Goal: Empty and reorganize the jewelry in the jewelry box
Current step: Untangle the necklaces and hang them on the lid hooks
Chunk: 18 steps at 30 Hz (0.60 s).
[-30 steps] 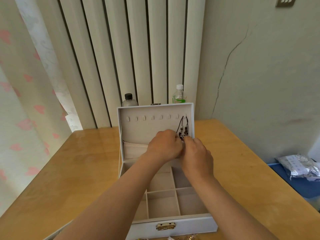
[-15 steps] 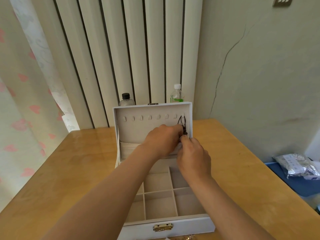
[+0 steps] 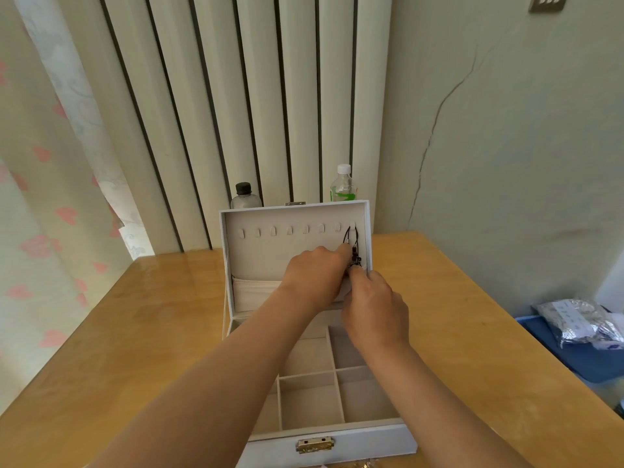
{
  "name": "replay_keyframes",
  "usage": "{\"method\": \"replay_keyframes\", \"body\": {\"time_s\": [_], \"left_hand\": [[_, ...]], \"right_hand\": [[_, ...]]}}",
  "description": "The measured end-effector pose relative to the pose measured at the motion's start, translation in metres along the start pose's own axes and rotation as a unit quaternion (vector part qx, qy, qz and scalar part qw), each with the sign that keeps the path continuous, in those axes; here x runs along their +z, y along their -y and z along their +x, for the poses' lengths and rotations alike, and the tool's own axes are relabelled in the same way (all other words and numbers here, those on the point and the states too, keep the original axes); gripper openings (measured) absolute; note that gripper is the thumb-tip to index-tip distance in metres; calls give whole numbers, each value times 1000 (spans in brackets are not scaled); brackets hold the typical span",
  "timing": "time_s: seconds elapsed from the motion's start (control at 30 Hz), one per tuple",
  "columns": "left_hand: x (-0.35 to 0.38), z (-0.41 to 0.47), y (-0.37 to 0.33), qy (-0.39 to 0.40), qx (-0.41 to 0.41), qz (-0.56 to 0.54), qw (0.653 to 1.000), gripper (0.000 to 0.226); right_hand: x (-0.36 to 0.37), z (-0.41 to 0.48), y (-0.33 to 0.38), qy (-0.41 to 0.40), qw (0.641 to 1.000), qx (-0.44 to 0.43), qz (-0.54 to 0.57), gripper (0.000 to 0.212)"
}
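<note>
Far left, a curtain w/ pink hearts hangs past the tabletop's left edge. The tabletop is yellow-brown wood. At its far edge, behind the box lid, stands a black-cap bottle.

The jewelry box is white & sits mid tabletop, its front by the near edge, w/ a gold latch on the front. Its lid stands straight up, open. Inside the lid there's a row of little hooks up top & a cloth pocket down low. The bottom part has small square slots.

The left arm comes in from the bottom left & reaches up over the slots. The left hand shows its back, fingers curled in, tips pinching the necklace partway up. The necklace is a thin black cord w/ dark beads. It hangs from the last hook on the right, inside the lid.

The right arm comes in from the bottom right. The right hand is just beside & a bit lower than the left one, fingers curled, tips pinching the necklace's bottom end.

Behind the lid's right corner, at the far edge, stands a green-label bottle w/ a white cap. A long crack runs down the wall. Far right, past the tabletop's right edge, a shiny silver bag lies on a blue thing.
</note>
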<state>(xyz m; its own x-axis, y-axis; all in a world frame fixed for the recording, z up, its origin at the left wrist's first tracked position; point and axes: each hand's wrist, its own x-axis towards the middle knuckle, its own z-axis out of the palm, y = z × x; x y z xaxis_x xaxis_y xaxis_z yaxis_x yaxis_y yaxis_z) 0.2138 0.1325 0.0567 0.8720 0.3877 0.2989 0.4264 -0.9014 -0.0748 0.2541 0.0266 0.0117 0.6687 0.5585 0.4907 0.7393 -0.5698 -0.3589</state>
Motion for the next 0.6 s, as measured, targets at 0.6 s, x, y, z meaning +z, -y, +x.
{"method": "replay_keyframes", "body": {"time_s": [0.6], "left_hand": [[5, 2, 2, 2, 45, 48, 998, 28]], "right_hand": [[1, 1, 0, -4, 1000, 9, 5, 24]]}}
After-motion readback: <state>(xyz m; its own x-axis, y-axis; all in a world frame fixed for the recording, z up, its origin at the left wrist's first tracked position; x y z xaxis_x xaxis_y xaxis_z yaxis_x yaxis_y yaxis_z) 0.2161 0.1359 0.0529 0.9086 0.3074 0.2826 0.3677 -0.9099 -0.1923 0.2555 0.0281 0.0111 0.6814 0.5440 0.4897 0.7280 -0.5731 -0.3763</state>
